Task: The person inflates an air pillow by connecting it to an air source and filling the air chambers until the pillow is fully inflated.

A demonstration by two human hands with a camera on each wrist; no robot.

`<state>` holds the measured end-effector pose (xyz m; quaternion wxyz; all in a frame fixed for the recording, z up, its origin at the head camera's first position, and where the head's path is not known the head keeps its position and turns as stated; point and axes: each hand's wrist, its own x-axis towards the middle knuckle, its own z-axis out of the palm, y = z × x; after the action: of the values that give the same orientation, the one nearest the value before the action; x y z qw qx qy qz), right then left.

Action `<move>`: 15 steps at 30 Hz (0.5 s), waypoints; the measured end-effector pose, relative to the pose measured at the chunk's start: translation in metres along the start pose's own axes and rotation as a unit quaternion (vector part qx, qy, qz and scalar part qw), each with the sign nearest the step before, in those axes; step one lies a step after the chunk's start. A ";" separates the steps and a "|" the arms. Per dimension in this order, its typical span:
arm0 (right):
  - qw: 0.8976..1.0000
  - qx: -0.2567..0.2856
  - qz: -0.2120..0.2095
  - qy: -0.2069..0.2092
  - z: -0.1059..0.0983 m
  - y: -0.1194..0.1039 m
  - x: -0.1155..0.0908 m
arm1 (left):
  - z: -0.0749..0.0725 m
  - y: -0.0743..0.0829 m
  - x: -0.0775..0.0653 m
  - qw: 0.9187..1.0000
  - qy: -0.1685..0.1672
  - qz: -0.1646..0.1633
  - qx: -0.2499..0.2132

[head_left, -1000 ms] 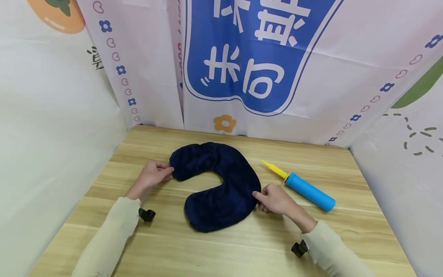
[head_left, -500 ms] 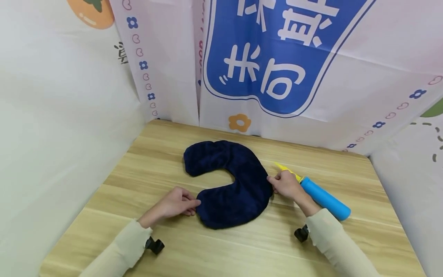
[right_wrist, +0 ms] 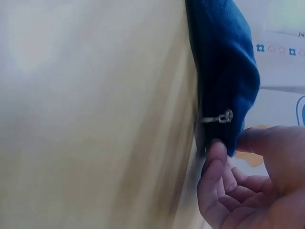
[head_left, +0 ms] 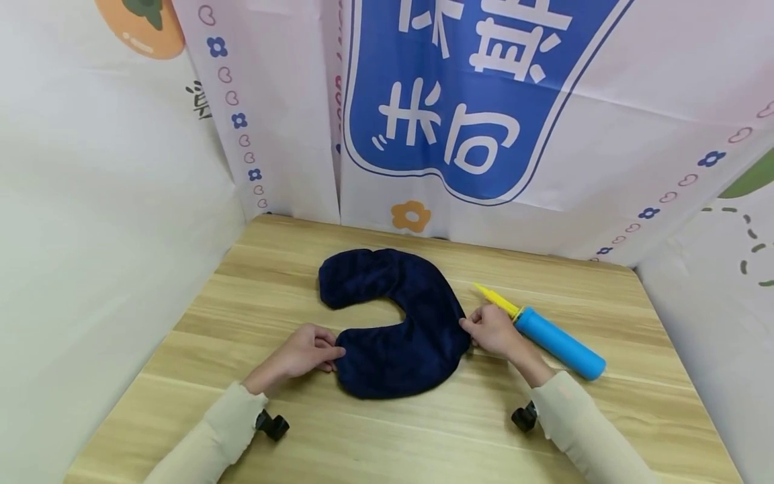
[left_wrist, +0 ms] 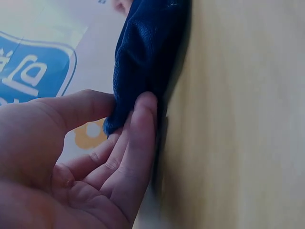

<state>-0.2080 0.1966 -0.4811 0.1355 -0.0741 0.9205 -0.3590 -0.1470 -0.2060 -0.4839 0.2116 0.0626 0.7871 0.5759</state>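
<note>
A dark navy, U-shaped neck pillow (head_left: pixel 417 323) lies flat on the wooden table, its opening facing left. My left hand (head_left: pixel 307 351) pinches the end of its nearer arm between thumb and fingers; in the left wrist view the thumb is on one face of the cloth (left_wrist: pixel 143 52) and the fingertips on the other. On the outer curve at the right, my right hand (head_left: pixel 492 329) pinches the edge. A small metal zipper pull (right_wrist: pixel 224 116) shows on the pillow's side just above those fingers in the right wrist view.
Right of the pillow lies a blue hand pump (head_left: pixel 559 341) with a yellow nozzle (head_left: pixel 497 298), close beside my right hand. Printed white sheets (head_left: pixel 290 121) wall the table (head_left: pixel 387 437) at the back and both sides.
My left hand has let go of the pillow's far arm and moved nearer to pinch the near arm's end. My right hand has shifted slightly up along the outer edge. The view has swung a little.
</note>
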 end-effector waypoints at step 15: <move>1.000 -0.015 -0.002 -0.027 0.006 -0.011 -0.029 | -0.029 0.003 0.001 0.994 0.025 -0.048 0.090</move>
<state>-0.1777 0.1917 -0.4726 0.1582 -0.0870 0.9216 -0.3436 -0.1603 -0.2305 -0.4738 0.2128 0.0298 0.8430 0.4931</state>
